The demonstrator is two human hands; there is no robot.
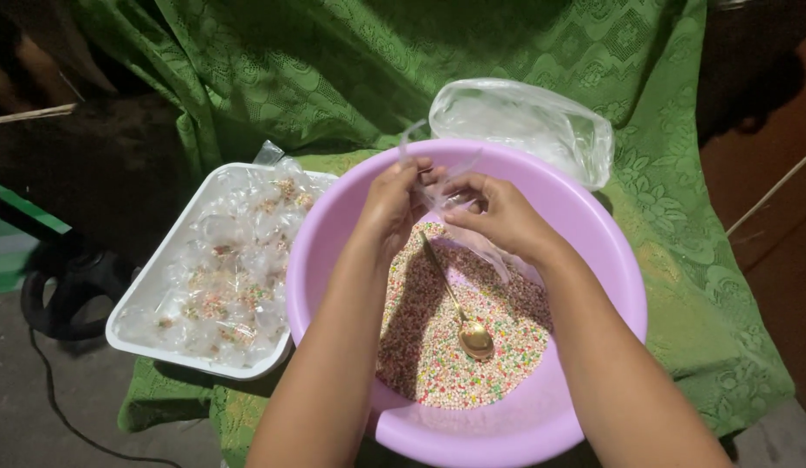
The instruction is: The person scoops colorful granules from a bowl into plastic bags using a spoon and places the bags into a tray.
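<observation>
Hands meet above the far half of a lilac plastic basin (pixel 611 260), both closed on one small clear plastic bag (pixel 459 221). The left hand (pixel 394 204) has its grip pressed together, pinching the bag's upper edge, while the right hand (pixel 498 212) pinches the same bag just beside it, its fingers (pixel 459 186) curled over the film. The bag hangs slack from the two grips and trails down towards the basin's right inner wall.

Inside the basin lies a bed of tiny sugar beads (pixel 455 364) in pink, white, green and yellow, spread across the bottom. A gold-coloured spoon (pixel 459 308) rests on the beads, bowl towards the near rim and handle pointing up towards the hands.

The basin stands on a surface draped in green patterned cloth (pixel 680 260), which also hangs up behind it. At the left edge of the cloth, touching the basin's side, sits a white rectangular tray (pixel 134 308) heaped with small filled clear packets (pixel 229 269), each showing a little of the same coloured beads. Behind the basin's far right rim lies a puffed stack of empty clear bags (pixel 524 121)
</observation>
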